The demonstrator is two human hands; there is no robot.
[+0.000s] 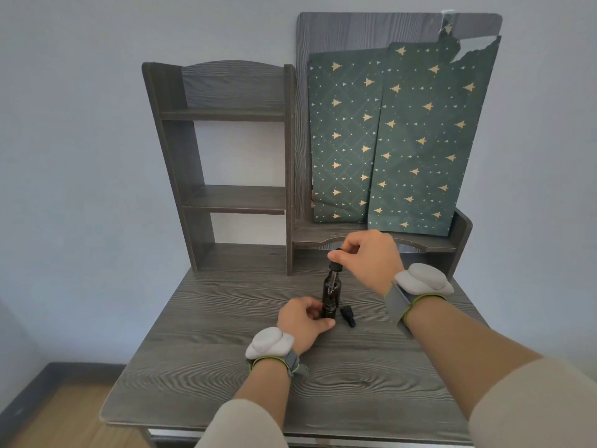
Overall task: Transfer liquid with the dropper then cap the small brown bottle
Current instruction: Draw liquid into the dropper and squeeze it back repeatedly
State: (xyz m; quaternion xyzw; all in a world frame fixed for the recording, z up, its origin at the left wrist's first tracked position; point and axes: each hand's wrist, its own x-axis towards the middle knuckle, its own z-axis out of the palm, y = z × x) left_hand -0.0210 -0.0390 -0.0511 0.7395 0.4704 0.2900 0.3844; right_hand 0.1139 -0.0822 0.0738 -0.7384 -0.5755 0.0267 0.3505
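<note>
Your left hand [303, 320] is gripping the base of the small brown bottle [331, 294], standing upright on the desk [226, 367] at frame centre. Your right hand [368, 257] is pinching the dropper [335, 266] by its bulb, the tip inside the bottle's neck. A black cap [349, 315] is lying just right of it.

The worktop [226, 367] is grey with dark, wavy wood grain; the shelf unit [171, 140] at its far edge has the same grain in darker grey. The paper sheets [413, 140] are deep green with small gold trees and pale dots. The small bottle [330, 295] is dark brown, the dropper [334, 267] and the loose cap [349, 316] black. The wristbands [395, 300] are grey, edged lime green. The wall [64, 124] is pale blue-grey.
</note>
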